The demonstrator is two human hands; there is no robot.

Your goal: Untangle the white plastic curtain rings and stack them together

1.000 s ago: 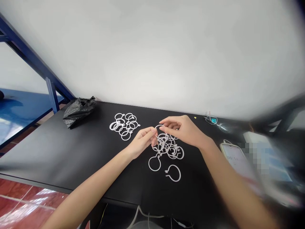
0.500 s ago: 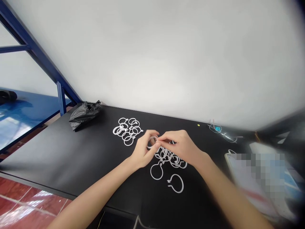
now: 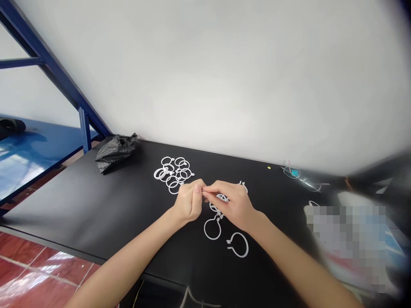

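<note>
My left hand [image 3: 190, 201] and my right hand [image 3: 230, 204] meet fingertip to fingertip above the black table [image 3: 80, 201]. Both pinch the same white plastic ring, which is mostly hidden by the fingers. Just under my right hand lies a heap of white rings [image 3: 221, 199]. Two single rings lie nearer me: a closed one [image 3: 212, 228] and an open one [image 3: 239, 244]. A second pile of white rings [image 3: 174, 172] sits further back to the left.
A crumpled black plastic bag [image 3: 115, 147] lies at the table's back left corner. Eyeglasses [image 3: 297, 174] rest at the back right by the white wall. A blurred-out patch covers things at the right. A blue metal frame [image 3: 58, 81] stands left.
Both hands came closer together and lower over the heap, now pinching the ring at one spot. The view shifted slightly to the left.
</note>
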